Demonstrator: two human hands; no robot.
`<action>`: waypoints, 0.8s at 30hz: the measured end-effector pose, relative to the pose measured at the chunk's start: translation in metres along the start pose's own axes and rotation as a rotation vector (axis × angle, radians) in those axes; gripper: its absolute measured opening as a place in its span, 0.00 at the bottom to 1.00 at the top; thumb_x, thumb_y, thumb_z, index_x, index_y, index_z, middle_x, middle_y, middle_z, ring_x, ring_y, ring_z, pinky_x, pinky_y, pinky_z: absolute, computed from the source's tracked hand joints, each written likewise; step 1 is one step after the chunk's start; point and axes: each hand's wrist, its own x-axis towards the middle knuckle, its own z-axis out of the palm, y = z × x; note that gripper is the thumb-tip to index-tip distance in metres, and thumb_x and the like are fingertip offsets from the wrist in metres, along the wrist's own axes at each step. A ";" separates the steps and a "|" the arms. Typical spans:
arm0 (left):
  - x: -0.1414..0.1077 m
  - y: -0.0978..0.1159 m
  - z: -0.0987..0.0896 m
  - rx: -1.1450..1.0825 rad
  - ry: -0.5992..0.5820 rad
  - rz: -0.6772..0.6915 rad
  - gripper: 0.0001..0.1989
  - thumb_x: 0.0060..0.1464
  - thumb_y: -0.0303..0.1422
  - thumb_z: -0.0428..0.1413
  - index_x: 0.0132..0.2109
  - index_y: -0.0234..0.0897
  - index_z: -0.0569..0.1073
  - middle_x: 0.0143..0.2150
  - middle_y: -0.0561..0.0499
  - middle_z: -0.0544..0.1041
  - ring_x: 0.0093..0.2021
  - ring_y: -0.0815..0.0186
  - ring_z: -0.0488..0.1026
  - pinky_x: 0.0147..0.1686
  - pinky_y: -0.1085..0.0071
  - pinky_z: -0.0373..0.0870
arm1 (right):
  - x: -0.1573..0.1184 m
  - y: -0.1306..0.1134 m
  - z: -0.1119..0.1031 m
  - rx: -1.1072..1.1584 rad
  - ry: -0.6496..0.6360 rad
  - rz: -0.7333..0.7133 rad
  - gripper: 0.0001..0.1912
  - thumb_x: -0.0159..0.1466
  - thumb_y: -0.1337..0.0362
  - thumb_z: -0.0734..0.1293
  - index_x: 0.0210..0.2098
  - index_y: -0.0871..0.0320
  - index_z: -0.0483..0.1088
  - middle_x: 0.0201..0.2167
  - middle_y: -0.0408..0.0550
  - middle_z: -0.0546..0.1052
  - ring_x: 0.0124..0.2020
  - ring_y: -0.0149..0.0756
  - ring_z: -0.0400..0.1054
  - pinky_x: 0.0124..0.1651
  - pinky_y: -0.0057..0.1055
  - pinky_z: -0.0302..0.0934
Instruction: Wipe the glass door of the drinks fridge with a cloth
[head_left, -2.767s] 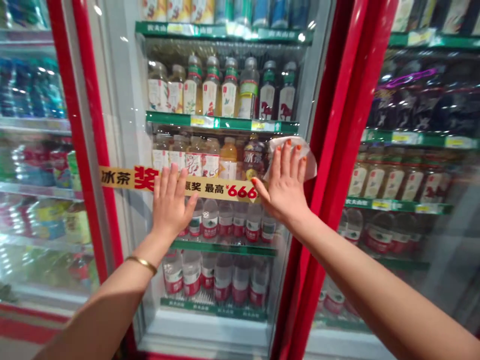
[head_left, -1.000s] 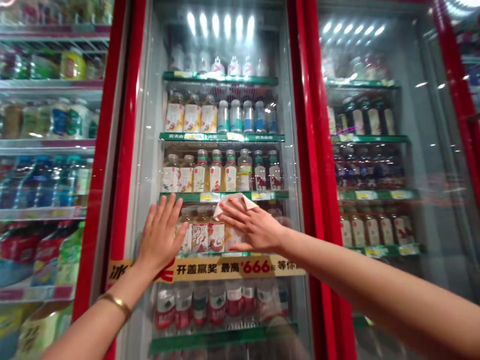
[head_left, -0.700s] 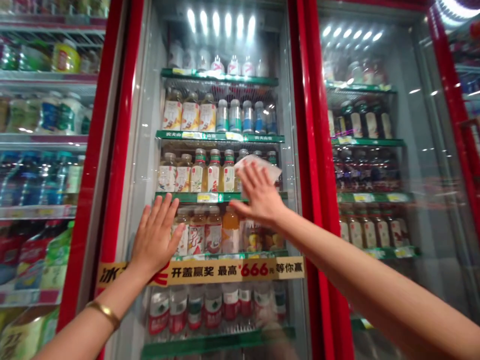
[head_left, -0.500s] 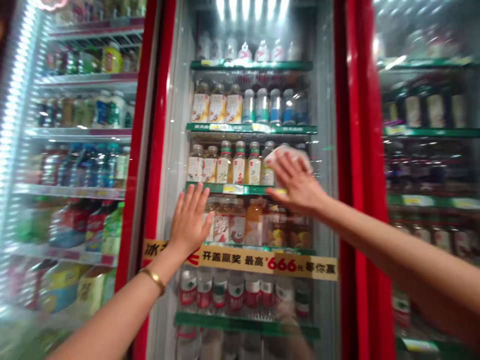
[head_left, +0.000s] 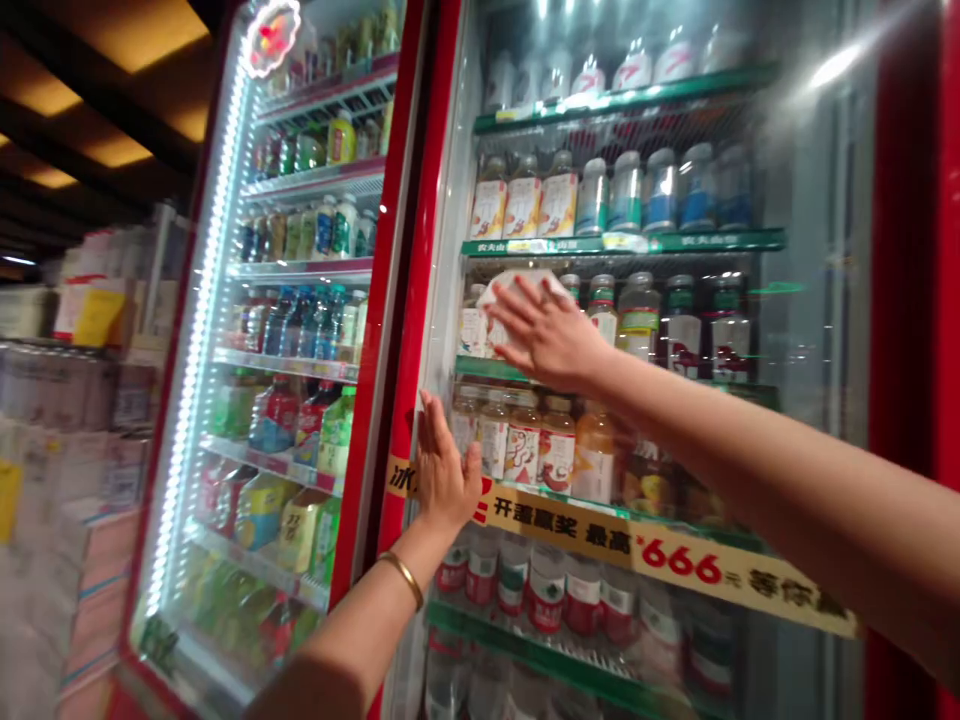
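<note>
My right hand (head_left: 544, 330) holds a thin white cloth (head_left: 517, 285) flat against the glass door of a drinks fridge (head_left: 814, 350), its fingers spread over it. I cannot tell whether it is fabric or paper. Behind the glass there, at mid height, stand bottles on a green-edged shelf (head_left: 750, 240). Lower and to the left, my left hand (head_left: 444, 460) rests with straight fingers near the door's left edge, by the red frame (head_left: 431, 235). It holds nothing. A gold bangle (head_left: 403, 580) circles the left wrist. Part of the yellow strip (head_left: 600, 535) lies behind this hand.
A second lit fridge (head_left: 300, 360) with rows of bottles stands at the left, behind its own glass. Further left are blurred stacks of boxes (head_left: 97, 310) under a ceiling with warm lights. Red framing (head_left: 907, 400) borders the door on the right.
The view has swung left, bringing in the boxes and ceiling. My right hand with the cloth has swept left across the glass. My left hand has shifted to the door's left edge.
</note>
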 end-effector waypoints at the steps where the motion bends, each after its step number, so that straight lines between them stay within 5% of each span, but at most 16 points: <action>1: 0.000 0.001 0.000 -0.026 0.016 -0.008 0.42 0.76 0.48 0.46 0.84 0.41 0.35 0.86 0.37 0.37 0.86 0.51 0.40 0.83 0.47 0.46 | 0.023 0.008 0.000 0.001 0.055 0.107 0.37 0.81 0.48 0.46 0.78 0.66 0.55 0.81 0.60 0.55 0.83 0.62 0.41 0.81 0.65 0.34; 3: 0.001 0.002 -0.001 -0.096 0.076 -0.031 0.40 0.76 0.49 0.44 0.84 0.42 0.37 0.87 0.37 0.35 0.86 0.50 0.40 0.83 0.47 0.47 | 0.059 0.001 0.008 0.022 0.096 0.202 0.37 0.81 0.49 0.48 0.78 0.69 0.55 0.81 0.62 0.55 0.83 0.63 0.41 0.80 0.68 0.33; 5: 0.000 0.001 -0.004 -0.173 0.166 -0.079 0.37 0.76 0.47 0.43 0.84 0.45 0.40 0.87 0.39 0.35 0.86 0.51 0.41 0.83 0.47 0.49 | 0.067 -0.036 0.025 0.058 0.055 0.128 0.34 0.79 0.51 0.56 0.78 0.64 0.58 0.81 0.57 0.57 0.83 0.59 0.45 0.82 0.66 0.38; 9: -0.003 -0.004 -0.017 -0.245 0.277 -0.235 0.32 0.77 0.43 0.43 0.82 0.49 0.48 0.87 0.41 0.39 0.85 0.54 0.46 0.82 0.48 0.51 | 0.009 -0.121 0.057 0.119 -0.074 -0.084 0.34 0.78 0.50 0.59 0.78 0.59 0.59 0.81 0.51 0.59 0.82 0.51 0.50 0.81 0.55 0.52; 11: 0.000 -0.003 -0.027 -0.240 0.240 -0.255 0.31 0.77 0.42 0.43 0.82 0.48 0.50 0.86 0.41 0.42 0.85 0.54 0.46 0.82 0.47 0.50 | -0.031 -0.138 0.059 0.143 -0.122 -0.145 0.35 0.78 0.47 0.60 0.77 0.58 0.62 0.80 0.50 0.60 0.81 0.48 0.54 0.79 0.50 0.57; 15: 0.022 0.008 -0.051 -0.238 0.085 -0.098 0.30 0.77 0.41 0.43 0.81 0.47 0.54 0.85 0.41 0.48 0.85 0.55 0.48 0.82 0.46 0.51 | -0.091 -0.097 0.025 0.144 -0.138 -0.082 0.34 0.78 0.45 0.57 0.77 0.53 0.61 0.81 0.47 0.59 0.82 0.45 0.52 0.81 0.50 0.52; 18: 0.035 0.011 -0.060 -0.177 -0.019 0.065 0.30 0.77 0.39 0.45 0.80 0.49 0.55 0.85 0.44 0.51 0.84 0.55 0.50 0.82 0.45 0.50 | -0.125 -0.039 -0.013 0.016 -0.035 0.334 0.36 0.80 0.46 0.51 0.81 0.53 0.51 0.84 0.50 0.49 0.85 0.51 0.35 0.84 0.63 0.35; 20: 0.031 0.007 -0.056 -0.113 -0.088 0.121 0.31 0.76 0.37 0.46 0.81 0.50 0.52 0.85 0.45 0.50 0.84 0.56 0.49 0.83 0.45 0.50 | -0.148 -0.024 -0.027 -0.072 0.047 0.642 0.38 0.80 0.44 0.50 0.82 0.55 0.49 0.85 0.53 0.46 0.86 0.55 0.32 0.83 0.66 0.32; 22: 0.018 0.001 -0.045 -0.026 -0.175 0.144 0.34 0.76 0.36 0.47 0.83 0.49 0.48 0.86 0.46 0.48 0.85 0.57 0.46 0.83 0.46 0.49 | -0.173 -0.042 -0.024 -0.101 0.087 0.773 0.38 0.79 0.45 0.52 0.82 0.58 0.49 0.84 0.58 0.48 0.85 0.61 0.34 0.81 0.71 0.35; 24: 0.001 -0.005 -0.031 0.075 -0.246 0.165 0.36 0.75 0.36 0.48 0.83 0.48 0.45 0.85 0.45 0.48 0.85 0.57 0.44 0.84 0.45 0.44 | -0.205 -0.087 -0.006 -0.084 0.068 0.684 0.38 0.79 0.47 0.56 0.82 0.56 0.51 0.82 0.57 0.55 0.84 0.64 0.42 0.80 0.75 0.40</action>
